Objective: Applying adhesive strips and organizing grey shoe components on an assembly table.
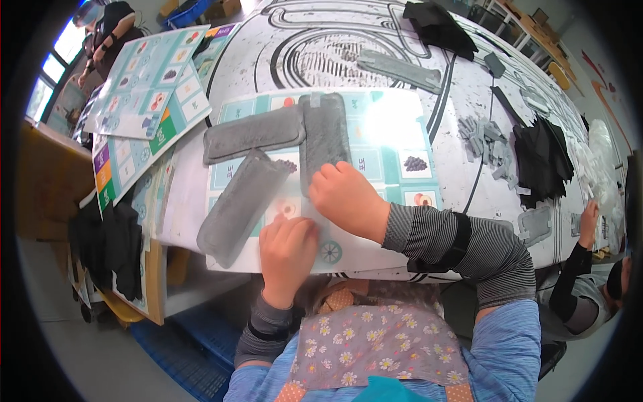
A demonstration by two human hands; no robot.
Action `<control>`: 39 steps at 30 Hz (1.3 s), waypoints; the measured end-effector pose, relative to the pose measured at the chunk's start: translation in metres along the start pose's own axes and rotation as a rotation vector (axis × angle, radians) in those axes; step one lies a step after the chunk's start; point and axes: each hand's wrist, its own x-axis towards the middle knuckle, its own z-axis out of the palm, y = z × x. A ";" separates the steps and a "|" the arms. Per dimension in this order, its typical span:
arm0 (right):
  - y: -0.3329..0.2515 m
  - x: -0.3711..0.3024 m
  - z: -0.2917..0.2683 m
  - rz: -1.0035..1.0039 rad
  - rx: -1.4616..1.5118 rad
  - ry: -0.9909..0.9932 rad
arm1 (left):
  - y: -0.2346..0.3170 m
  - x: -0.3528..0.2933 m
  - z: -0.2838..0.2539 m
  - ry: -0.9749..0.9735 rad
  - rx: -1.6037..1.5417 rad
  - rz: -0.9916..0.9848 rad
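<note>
Three long grey fabric pads with rounded corners lie on a glossy printed fruit-picture sheet. The upright pad (326, 130) has a small light tab at its far end. My right hand (349, 204) is closed over its near end, hiding that end. Left of it, one pad (254, 134) lies crosswise, touching the upright one. Another pad (242, 206) slants toward me. My left hand (287, 258) is closed just below my right, by the near edge of the printed sheet (362, 248). Its fingertips are blurred, and whatever they hold is hidden.
Grey strips (483, 141) and black fabric pieces (541, 157) are heaped at the right. Another black stack (439, 28) and a grey pad (400, 70) lie farther back. Printed boards (151, 94) lean at the left. Co-workers are at the far left and right.
</note>
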 end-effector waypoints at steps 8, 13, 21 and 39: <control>0.025 -0.007 -0.020 0.070 0.072 0.125 | 0.003 -0.001 -0.005 0.016 0.007 0.041; 0.045 -0.029 -0.026 0.087 0.077 0.142 | 0.005 -0.002 -0.004 0.016 0.000 0.031; 0.056 -0.055 -0.027 0.069 0.059 0.110 | 0.007 -0.003 -0.005 0.015 0.024 0.051; 0.065 -0.069 -0.024 0.149 0.157 0.050 | 0.005 -0.002 0.001 0.001 0.055 0.014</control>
